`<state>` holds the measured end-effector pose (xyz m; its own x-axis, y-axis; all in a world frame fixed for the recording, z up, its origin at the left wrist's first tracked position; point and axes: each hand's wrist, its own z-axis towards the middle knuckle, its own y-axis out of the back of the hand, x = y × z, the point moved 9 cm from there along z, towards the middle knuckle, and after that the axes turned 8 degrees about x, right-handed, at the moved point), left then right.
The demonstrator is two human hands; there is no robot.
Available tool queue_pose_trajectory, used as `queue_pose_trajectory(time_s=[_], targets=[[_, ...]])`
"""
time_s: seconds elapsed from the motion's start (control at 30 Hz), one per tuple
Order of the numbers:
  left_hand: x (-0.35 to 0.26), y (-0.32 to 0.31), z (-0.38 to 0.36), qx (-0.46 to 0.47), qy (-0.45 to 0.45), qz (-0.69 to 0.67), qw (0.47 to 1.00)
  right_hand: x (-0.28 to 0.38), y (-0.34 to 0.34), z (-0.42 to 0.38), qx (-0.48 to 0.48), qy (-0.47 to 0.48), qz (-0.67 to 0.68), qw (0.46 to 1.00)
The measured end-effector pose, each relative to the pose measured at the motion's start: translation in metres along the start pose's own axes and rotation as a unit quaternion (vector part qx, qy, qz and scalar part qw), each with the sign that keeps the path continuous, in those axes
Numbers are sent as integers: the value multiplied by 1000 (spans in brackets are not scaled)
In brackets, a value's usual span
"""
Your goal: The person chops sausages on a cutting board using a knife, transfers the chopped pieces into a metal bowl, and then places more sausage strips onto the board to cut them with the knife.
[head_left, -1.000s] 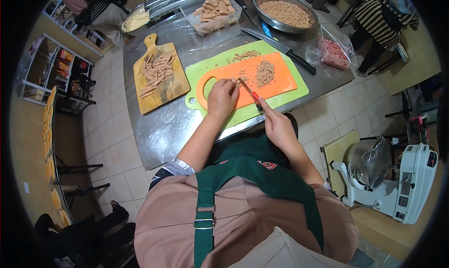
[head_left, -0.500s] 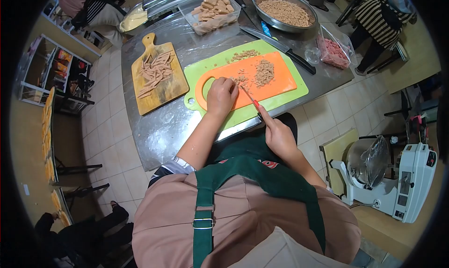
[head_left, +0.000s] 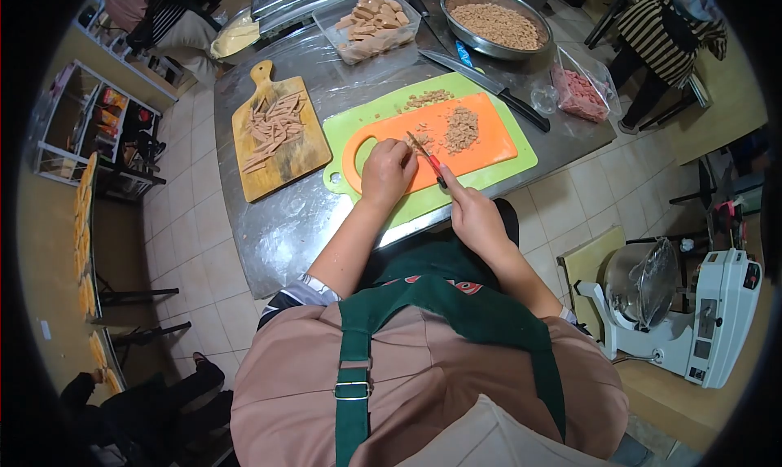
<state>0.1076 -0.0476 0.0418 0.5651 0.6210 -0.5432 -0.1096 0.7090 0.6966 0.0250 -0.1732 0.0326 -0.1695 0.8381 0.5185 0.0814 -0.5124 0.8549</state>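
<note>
Gripping the small red-and-black-handled metal knife (head_left: pixel 425 151), your right hand (head_left: pixel 476 218) holds it diagonally over the orange plastic board (head_left: pixel 489 137), upper centre, tip toward upper left; your left hand (head_left: pixel 387 172) curls beside it, grip unclear.

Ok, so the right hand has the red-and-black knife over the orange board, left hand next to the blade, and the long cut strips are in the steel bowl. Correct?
Not the bowl: the head view shows the long cut strips on the wooden board. The rest holds: right hand with the red-and-black knife over the orange board, left hand next to the blade.
</note>
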Motion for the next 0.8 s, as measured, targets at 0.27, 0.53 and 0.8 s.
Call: queue_pose_trajectory(time_s=[0.27,0.53,0.8], targets=[[1,-1,0,-1,3,11,1000,-6,-11,11,11,9,14,1000],[0,-3,2,11,14,22,1000,-4,-10,-33,37,-37,-13,999],[7,0,-1,16,19,-16,1000,-17,5,-41,1,-24,132,991]])
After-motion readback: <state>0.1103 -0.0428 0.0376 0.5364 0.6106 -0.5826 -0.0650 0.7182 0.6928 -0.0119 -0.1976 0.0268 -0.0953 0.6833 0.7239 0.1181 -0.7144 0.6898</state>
